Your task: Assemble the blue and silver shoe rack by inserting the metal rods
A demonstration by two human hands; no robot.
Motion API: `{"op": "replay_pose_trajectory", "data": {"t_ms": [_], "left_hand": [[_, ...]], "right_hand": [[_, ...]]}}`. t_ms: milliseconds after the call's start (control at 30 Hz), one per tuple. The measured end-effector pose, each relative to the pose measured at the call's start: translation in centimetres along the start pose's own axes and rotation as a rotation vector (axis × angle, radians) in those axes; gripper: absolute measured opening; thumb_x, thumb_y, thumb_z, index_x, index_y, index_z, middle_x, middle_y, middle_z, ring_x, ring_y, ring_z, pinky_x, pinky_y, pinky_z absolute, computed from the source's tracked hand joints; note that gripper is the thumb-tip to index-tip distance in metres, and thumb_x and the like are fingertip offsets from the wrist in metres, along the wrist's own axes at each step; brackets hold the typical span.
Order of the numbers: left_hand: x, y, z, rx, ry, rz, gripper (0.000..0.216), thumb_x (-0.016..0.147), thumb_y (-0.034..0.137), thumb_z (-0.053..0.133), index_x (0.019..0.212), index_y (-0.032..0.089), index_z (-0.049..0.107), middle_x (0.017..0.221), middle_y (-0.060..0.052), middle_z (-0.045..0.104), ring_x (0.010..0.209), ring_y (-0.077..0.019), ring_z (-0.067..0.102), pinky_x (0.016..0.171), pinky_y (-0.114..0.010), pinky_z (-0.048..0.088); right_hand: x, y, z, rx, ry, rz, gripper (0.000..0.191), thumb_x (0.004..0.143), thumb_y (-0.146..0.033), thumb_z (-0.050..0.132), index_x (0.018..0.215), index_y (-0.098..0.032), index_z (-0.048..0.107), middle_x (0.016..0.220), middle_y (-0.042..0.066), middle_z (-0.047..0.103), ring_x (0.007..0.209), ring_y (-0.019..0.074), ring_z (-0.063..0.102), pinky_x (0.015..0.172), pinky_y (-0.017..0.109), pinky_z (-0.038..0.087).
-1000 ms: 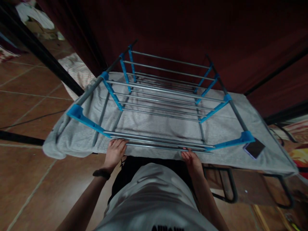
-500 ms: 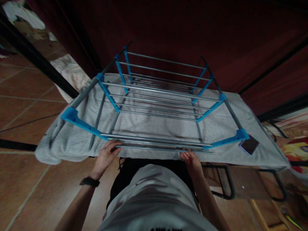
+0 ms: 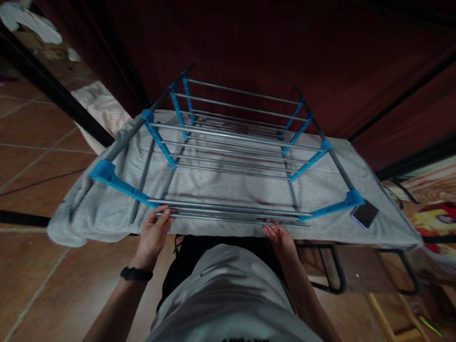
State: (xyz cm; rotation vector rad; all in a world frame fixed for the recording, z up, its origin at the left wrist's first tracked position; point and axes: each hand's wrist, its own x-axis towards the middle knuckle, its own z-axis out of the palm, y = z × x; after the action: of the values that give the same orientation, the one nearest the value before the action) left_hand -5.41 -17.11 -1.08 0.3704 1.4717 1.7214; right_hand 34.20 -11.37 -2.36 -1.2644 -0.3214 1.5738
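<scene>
Holding a slim metal rod in both hands, level with and just in front of the near rods of a blue-jointed rack set on a gray blanket. Pinching close to the rod's left end with thumb and fingers of the left hand, just beside the lower tip of the left blue bracket; curling fingertips round the same rod with the right hand, well inside the free right end and near the right blue bracket. Impossible to tell how hard either grip presses.

To handle the length well: lift both ends at one pace, judge level by the parallel rods behind, and avoid scraping against them. Better balanced, probably, with the right grip shifted outward to match the left. Pinch lightly enough to let the rod roll, firmly enough to stop any slide, and guard against nipping fingertips between rod and bracket.

Reaching forward with both forearms, wide at the elbows and converging toward the rack. Bending the left wrist slightly inward above a dark wristband; turning the right palm partly upward, with fingers pointing inward across the body.
</scene>
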Motion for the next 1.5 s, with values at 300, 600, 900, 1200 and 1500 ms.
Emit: {"op": "replay_pose_trajectory", "data": {"t_ms": [300, 600, 900, 1200, 1500], "left_hand": [[-2.1, 0.0, 2.2, -0.198, 0.044, -0.087, 0.034, 0.059, 0.03, 0.086, 0.079, 0.018, 0.061, 0.078, 0.001, 0.07, 0.075, -0.011, 0.066, 0.067, -0.021, 0.051], [-6.7, -0.1, 6.5, -0.158, -0.127, -0.217, 0.039, 0.064, 0.036, 0.084, 0.09, 0.017, 0.063, 0.089, -0.003, 0.072, 0.082, -0.0142, 0.068, 0.07, -0.023, 0.052], [-9.8, 1.7, 10.0, 0.109, -0.39, -0.046, 0.027, 0.081, 0.04, 0.069, 0.094, 0.017, 0.064, 0.1, -0.006, 0.07, 0.094, -0.0187, 0.063, 0.078, -0.028, 0.052], [-10.7, 1.6, 13.0, 0.191, -0.585, 0.072, 0.03, 0.088, 0.036, 0.06, 0.112, 0.02, 0.051, 0.1, -0.005, 0.068, 0.094, -0.018, 0.064, 0.083, -0.033, 0.052], [-11.8, 0.1, 16.1, 0.31, -0.708, 0.22, 0.03, 0.094, 0.033, 0.05, 0.121, 0.022, 0.047, 0.107, -0.007, 0.067, 0.101, -0.0181, 0.063, 0.094, -0.037, 0.048]], "right_hand": [[-0.8, 0.4, 1.0, -0.02, -0.02, 0.014, 0.022, 0.072, -0.031, 0.076, 0.088, -0.02, 0.065, 0.093, 0.005, 0.073, 0.086, 0.0188, 0.07, 0.077, 0.031, 0.061], [-1.5, 1.1, 2.2, 0.036, -0.061, 0.121, 0.009, 0.08, -0.025, 0.067, 0.087, -0.019, 0.067, 0.093, 0.003, 0.072, 0.082, 0.0136, 0.069, 0.079, 0.027, 0.058], [-4.5, 0.3, 5.0, 0.137, -0.153, 0.281, 0.007, 0.084, -0.016, 0.061, 0.088, -0.02, 0.066, 0.095, 0.005, 0.073, 0.088, 0.0139, 0.069, 0.084, 0.028, 0.057], [-6.5, 0.4, 7.9, 0.164, -0.194, 0.437, 0.015, 0.092, -0.019, 0.051, 0.086, -0.018, 0.065, 0.085, 0.006, 0.073, 0.077, 0.0138, 0.07, 0.075, 0.026, 0.057], [-7.0, -0.4, 8.3, 0.19, -0.416, 0.387, 0.019, 0.094, -0.026, 0.047, 0.1, -0.019, 0.064, 0.094, 0.004, 0.073, 0.081, 0.0133, 0.069, 0.071, 0.026, 0.055]]}}
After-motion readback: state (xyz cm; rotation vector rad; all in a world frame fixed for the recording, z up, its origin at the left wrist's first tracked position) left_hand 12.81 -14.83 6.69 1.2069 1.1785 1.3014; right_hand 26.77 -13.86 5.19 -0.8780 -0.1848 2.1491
